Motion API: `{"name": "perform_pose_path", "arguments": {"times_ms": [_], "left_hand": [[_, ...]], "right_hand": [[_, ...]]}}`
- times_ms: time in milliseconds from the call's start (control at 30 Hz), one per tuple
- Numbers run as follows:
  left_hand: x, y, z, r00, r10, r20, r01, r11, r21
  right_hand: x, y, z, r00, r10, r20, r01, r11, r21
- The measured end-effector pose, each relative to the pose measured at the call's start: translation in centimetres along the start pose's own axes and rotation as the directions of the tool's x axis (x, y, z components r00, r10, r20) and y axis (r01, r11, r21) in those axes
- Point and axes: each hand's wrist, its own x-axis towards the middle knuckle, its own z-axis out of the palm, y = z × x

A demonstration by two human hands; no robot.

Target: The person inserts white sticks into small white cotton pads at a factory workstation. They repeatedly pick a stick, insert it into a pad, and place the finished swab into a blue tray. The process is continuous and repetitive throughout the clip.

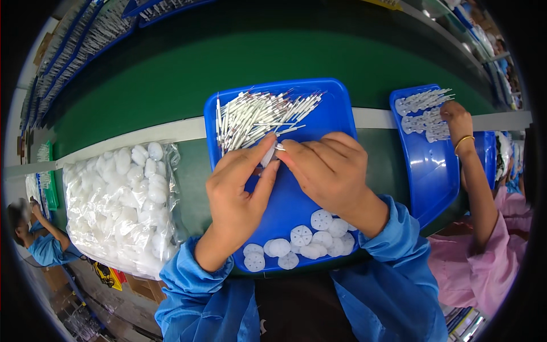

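Pinching a partly hidden white piece (267, 157) between thumb and fingers, the left hand (235, 191) is meeting the right hand (333, 172), whose thumb and forefinger are pinching a thin white stick (280, 149), all above the middle of the tray (285, 202). Loose sticks (245, 121) are lying toward the tray's far left corner, and white discs (301, 235) are resting along its near edge. Beyond its left edge, a clear bag (173, 194) is holding rounded white pieces (122, 199).

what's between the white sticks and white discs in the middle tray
The left hand and right hand, holding small white parts, over bare blue tray, in the head view.
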Motion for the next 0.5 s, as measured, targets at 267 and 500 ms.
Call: {"name": "perform_pose_path", "arguments": {"times_ms": [267, 500], "left_hand": [[0.6, -0.9, -0.5, 0.999, 0.032, 0.025, -0.026, 0.979, -0.203], [0.7, -0.2, -0.5, 0.971, 0.238, 0.007, -0.238, 0.97, 0.04]], "right_hand": [[0.1, 1.3, -0.6, 0.942, 0.293, 0.164, -0.336, 0.8, 0.498], [0.1, 0.5, -1.0, 0.845, 0.367, 0.388, -0.531, 0.497, 0.686]]}}
